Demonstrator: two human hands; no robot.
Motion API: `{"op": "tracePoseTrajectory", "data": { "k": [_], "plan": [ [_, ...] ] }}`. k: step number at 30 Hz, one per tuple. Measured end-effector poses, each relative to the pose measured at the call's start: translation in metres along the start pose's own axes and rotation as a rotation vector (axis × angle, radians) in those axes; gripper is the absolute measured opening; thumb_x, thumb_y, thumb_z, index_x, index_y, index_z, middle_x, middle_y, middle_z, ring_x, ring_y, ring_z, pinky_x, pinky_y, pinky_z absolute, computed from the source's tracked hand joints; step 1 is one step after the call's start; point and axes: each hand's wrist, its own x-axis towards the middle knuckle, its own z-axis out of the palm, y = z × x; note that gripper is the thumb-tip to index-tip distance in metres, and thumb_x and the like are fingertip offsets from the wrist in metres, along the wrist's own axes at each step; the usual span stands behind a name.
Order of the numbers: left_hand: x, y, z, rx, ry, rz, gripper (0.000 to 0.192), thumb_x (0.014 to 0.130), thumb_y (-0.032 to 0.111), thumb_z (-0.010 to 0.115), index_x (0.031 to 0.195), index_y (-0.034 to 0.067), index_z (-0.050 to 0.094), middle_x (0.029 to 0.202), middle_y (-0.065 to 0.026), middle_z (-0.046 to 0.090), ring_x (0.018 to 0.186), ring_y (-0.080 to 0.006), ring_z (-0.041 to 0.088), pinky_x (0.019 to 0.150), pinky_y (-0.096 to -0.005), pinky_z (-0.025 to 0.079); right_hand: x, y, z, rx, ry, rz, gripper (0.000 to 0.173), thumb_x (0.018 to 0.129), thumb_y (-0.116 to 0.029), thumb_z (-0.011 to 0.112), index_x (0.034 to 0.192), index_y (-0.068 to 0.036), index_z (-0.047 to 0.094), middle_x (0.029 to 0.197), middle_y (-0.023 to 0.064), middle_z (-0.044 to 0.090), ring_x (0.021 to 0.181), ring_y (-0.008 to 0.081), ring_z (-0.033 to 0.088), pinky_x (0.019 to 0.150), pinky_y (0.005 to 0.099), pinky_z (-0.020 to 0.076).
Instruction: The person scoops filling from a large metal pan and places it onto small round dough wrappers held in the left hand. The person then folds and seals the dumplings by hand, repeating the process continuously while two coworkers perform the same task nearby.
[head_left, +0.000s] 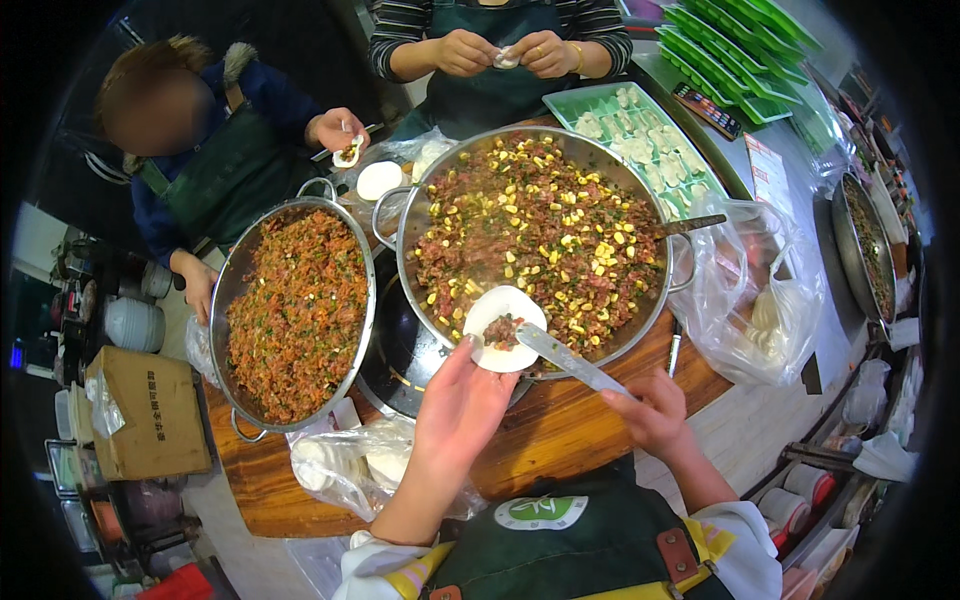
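Note:
On the fingers of my left hand (466, 401) lies a round white dumpling wrapper (486, 311), held over the near rim of a wide metal pan. A small heap of meat filling (501, 331) sits at its middle. My right hand (654, 412) grips a flat metal spatula (574, 367), whose tip touches the filling. The pan (405, 247) beneath holds minced meat with corn kernels and chopped greens (540, 225). To the left, a second two-handled pan (369, 300) contains orange-tinted filling (300, 315). A plastic bag of round wrappers (352, 461) rests near my left forearm.
Across the wooden table (592, 427), a co-worker's hands (506, 56) pinch a dumpling. Another person at left holds a filled wrapper (349, 152). A green tray of dumplings (652, 142), stacked green trays (735, 60), a phone (706, 111) and a wrapper bag (757, 292) stand at right.

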Motion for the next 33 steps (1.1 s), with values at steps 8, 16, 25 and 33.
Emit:
{"op": "tracePoseTrajectory", "data": {
  "k": [8,16,25,33],
  "plan": [
    [0.008,-0.003,-0.019,0.054,0.065,0.042,0.038,0.093,0.008,0.045,0.129,-0.006,0.04,0.132,-0.0198,0.047,0.125,-0.0296,0.043,0.109,-0.0426,0.032,0.015,-0.001,0.004,0.009,-0.047,-0.09,0.04,0.065,-0.002,0.067,0.104,-0.011,0.069,0.075,0.002,0.053,0.06,0.0172,0.049,0.049,0.0264,0.0385],
    [-0.003,0.007,-0.014,-0.006,0.009,0.106,0.038,0.094,0.01,0.045,0.129,-0.004,0.041,0.131,-0.0191,0.047,0.125,-0.0288,0.043,0.11,-0.0415,0.032,0.007,0.005,0.002,0.039,-0.045,-0.073,0.035,0.068,-0.002,0.067,0.101,-0.009,0.069,0.073,0.0025,0.053,0.06,0.0172,0.05,0.049,0.0277,0.04],
    [-0.056,0.026,-0.029,0.275,0.056,0.379,0.042,0.096,0.018,0.041,0.132,-0.004,0.037,0.135,-0.0178,0.043,0.127,-0.0285,0.041,0.109,-0.0429,0.031,0.044,0.018,-0.014,0.27,-0.24,0.382,0.017,0.081,-0.003,0.06,0.098,-0.003,0.064,0.077,0.0131,0.063,0.071,0.0303,0.062,0.061,0.0365,0.0477],
    [-0.053,0.01,-0.056,0.2,0.108,0.228,0.042,0.095,0.018,0.043,0.131,-0.003,0.039,0.135,-0.0156,0.045,0.127,-0.0276,0.041,0.11,-0.042,0.03,0.053,0.022,-0.002,0.202,-0.32,0.346,0.016,0.081,-0.005,0.061,0.097,-0.003,0.064,0.08,0.0141,0.064,0.075,0.0312,0.062,0.066,0.0382,0.0493]
  ]
}}
